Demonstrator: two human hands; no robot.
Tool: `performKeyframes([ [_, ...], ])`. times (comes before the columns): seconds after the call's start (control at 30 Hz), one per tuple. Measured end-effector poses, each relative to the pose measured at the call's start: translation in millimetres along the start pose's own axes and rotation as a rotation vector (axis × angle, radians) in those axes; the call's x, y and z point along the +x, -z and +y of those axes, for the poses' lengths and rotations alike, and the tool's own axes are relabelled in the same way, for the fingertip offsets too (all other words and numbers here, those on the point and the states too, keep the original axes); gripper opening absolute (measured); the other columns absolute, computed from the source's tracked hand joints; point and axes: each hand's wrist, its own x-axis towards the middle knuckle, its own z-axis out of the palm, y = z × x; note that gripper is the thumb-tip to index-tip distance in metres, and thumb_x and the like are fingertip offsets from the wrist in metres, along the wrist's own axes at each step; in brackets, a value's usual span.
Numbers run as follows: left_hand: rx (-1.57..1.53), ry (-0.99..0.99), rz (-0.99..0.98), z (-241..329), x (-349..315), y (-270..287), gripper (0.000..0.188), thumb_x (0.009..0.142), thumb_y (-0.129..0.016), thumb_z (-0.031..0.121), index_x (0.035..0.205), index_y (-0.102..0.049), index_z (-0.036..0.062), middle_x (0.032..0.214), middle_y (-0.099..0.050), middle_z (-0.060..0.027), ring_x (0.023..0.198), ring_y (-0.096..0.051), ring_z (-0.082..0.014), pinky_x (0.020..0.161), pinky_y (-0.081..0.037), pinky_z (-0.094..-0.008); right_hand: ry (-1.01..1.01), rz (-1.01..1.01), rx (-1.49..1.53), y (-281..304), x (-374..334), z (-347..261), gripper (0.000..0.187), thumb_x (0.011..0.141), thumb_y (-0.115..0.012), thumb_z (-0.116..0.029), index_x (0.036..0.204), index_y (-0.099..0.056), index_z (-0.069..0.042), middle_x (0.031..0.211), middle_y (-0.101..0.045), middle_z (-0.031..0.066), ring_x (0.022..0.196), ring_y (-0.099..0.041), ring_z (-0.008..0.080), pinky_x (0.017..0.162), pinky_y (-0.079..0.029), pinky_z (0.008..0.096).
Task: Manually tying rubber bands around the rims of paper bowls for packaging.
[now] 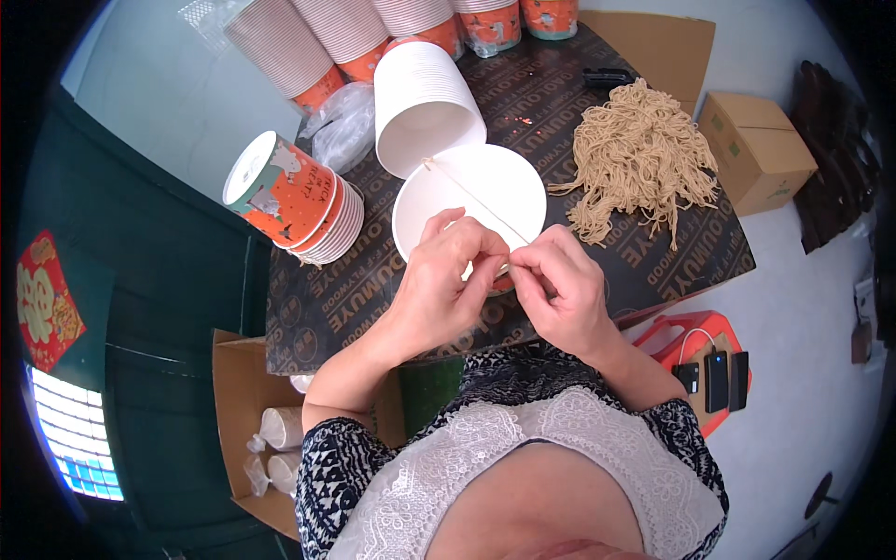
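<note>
The bucket (pixel 437 213) is set on the table (pixel 653 271), mouth facing up, with the string (pixel 476 202) drawn across it. At its near rim, the string's end appears pinched by the left hand (pixel 448 271) and right hand (pixel 565 285), fingertips together. Even tension should be kept and the rim left unbent.

Garment (pixel 509 368): black-and-white, jagged geometric pattern, front showing at 6 o'clock. Left sleeve (pixel 334 476), 7 o'clock, and right sleeve (pixel 695 448), 4 o'clock: matching cloth, short, loose. Lace collar (pixel 581 420): white, broad, floral motifs, scalloped edge, 5 to 7 o'clock; rounded neckline, dark strip at top. Left hand (pixel 446 273), right hand (pixel 562 287): bare.
</note>
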Motion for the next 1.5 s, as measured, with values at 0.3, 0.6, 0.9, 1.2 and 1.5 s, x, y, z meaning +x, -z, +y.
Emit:
performKeyframes([
  [0.3,0.022,0.022,0.021,-2,-3,-5,0.016,0.082,-0.066,-0.005,0.092,-0.057,0.005,0.08,-0.061,-0.0065,0.075,-0.064,-0.025,0.106,-0.037,-0.0536,-0.226,-0.005,0.314,0,-5,9,0.002,0.09,-0.064,0.002,0.091,-0.064,0.002,0.083,-0.052,0.0005,0.068,-0.046,0.0052,0.059,-0.035,0.0199],
  [0.6,0.139,-0.106,0.033,9,1,-4,0.02,0.076,-0.07,-0.003,0.088,-0.056,0.0056,0.083,-0.06,-0.0067,0.082,-0.064,-0.0246,0.111,-0.027,-0.0614,-0.282,0.008,0.364,-1,-3,5,0.003,0.089,-0.066,0.0,0.088,-0.065,0.003,0.08,-0.054,0.002,0.066,-0.049,0.0066,0.058,-0.038,0.0217],
  [0.9,0.143,-0.073,-0.032,-5,-8,2,0.018,0.078,-0.061,-0.008,0.085,-0.051,0.0052,0.08,-0.057,-0.0069,0.078,-0.061,-0.0269,0.111,-0.027,-0.0598,-0.123,0.176,-0.003,20,-6,28,0.01,0.089,-0.06,0.0,0.081,-0.055,0.0,0.075,-0.048,0.0079,0.066,-0.049,0.0204,0.06,-0.04,0.0309],
  [1.2,0.389,0.216,0.526,-28,-22,11,0.029,0.084,-0.07,0.008,0.104,-0.053,-0.0037,0.102,-0.054,-0.0161,0.09,-0.055,-0.0279,0.079,-0.047,-0.0369,-0.115,0.072,0.1,15,-10,29,0.006,0.09,-0.06,0.0,0.084,-0.057,0.001,0.077,-0.05,0.009,0.066,-0.05,0.0197,0.06,-0.04,0.03],
  [1.5,0.08,0.867,0.49,-36,-84,31,0.021,0.086,-0.065,0.013,0.078,-0.056,-0.003,0.058,-0.048,-0.0041,0.056,-0.048,-0.0146,0.056,-0.043,-0.0307,0.104,-0.22,0.178,4,-16,11,0.011,0.081,-0.062,0.008,0.09,-0.062,0.002,0.087,-0.056,0.0105,0.064,-0.054,0.0171,0.056,-0.043,0.0275],
])
